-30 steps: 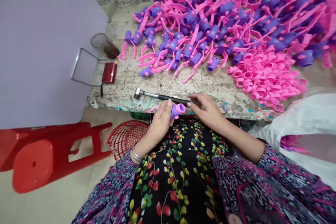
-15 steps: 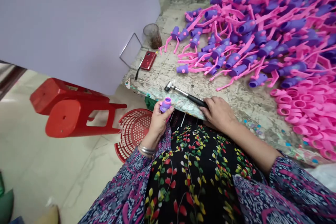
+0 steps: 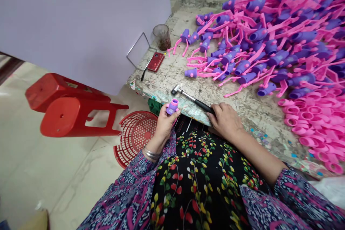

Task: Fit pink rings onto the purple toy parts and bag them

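Observation:
Between the fingers and thumb of my left hand (image 3: 165, 124) is a small purple plastic cup-shaped part (image 3: 171, 107) with a pink ring at its top, held just off the table's front edge. My right hand (image 3: 226, 120) rests at that edge, its fingers closed round the end of the black handle of a hammer (image 3: 192, 100). The hammer lies on the worn table (image 3: 167, 82), its metal head pointing left and away from me. Beyond it spreads a large heap of purple cups with pink arms (image 3: 242, 48). Pink ring-shaped parts (image 3: 309, 118) are piled at the right.
A glass with dark liquid (image 3: 162, 37) and a red phone (image 3: 155, 61) sit at the table's left side, beside a bent metal frame (image 3: 140, 48). A pale panel (image 3: 81, 25) stands to the left. Red stools (image 3: 60, 116) and a red basket (image 3: 137, 133) are on the floor.
The view has shifted slightly. The part in my left hand is tilted a little differently; my right hand stays on the hammer handle.

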Tool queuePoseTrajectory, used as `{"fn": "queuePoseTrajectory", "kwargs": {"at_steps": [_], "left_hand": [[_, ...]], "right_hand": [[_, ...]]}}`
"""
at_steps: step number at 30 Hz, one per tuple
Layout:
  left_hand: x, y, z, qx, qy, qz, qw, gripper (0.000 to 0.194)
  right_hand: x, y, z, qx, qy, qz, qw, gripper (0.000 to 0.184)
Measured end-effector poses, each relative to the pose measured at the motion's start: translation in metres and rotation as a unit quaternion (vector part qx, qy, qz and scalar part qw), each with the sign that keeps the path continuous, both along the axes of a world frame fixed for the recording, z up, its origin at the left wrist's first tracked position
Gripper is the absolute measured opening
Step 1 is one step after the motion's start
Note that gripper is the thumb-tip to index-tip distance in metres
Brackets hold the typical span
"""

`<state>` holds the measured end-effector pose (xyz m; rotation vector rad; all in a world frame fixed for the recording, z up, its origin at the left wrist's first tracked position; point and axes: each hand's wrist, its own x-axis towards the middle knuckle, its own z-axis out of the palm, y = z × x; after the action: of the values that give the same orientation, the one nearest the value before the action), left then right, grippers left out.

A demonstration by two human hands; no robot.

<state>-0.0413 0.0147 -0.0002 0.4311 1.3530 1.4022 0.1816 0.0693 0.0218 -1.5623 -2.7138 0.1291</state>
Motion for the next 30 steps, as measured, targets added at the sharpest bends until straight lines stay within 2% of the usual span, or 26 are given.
{"fn": "queuePoseTrajectory", "kwargs": {"at_steps": [4,8,14,18,21,24,27,30], "left_hand": [[0.000,0.001,0.001,0.014,0.006,-0.003,1.000,0.051],[0.001,0.002,-0.004,0.011,0.011,0.009,1.000,0.060],[0.002,0.003,-0.011,0.040,0.029,0.011,0.999,0.059],[0.003,-0.001,-0.012,0.064,0.036,-0.024,0.997,0.058],[0.008,-0.001,-0.011,0.074,0.043,-0.051,0.995,0.056],[0.013,0.003,-0.012,0.073,0.036,-0.064,0.995,0.055],[0.011,0.003,-0.014,0.052,0.067,-0.065,0.994,0.056],[0.002,-0.005,-0.011,0.011,0.220,-0.092,0.971,0.053]], "right_hand": [[-0.001,-0.001,0.000,0.006,0.004,-0.008,1.000,0.029],[-0.004,0.001,0.003,-0.004,-0.007,-0.005,1.000,0.029],[-0.005,0.000,0.008,-0.006,-0.009,-0.005,1.000,0.030],[-0.018,-0.005,0.022,0.034,0.080,-0.003,0.996,0.039],[-0.039,-0.002,0.029,-0.043,0.225,0.046,0.972,0.048],[-0.061,0.009,0.025,-0.156,0.323,0.077,0.930,0.043],[-0.074,0.020,0.016,-0.202,0.339,0.074,0.916,0.031],[-0.080,0.024,0.013,-0.204,0.321,0.080,0.921,0.029]]}}
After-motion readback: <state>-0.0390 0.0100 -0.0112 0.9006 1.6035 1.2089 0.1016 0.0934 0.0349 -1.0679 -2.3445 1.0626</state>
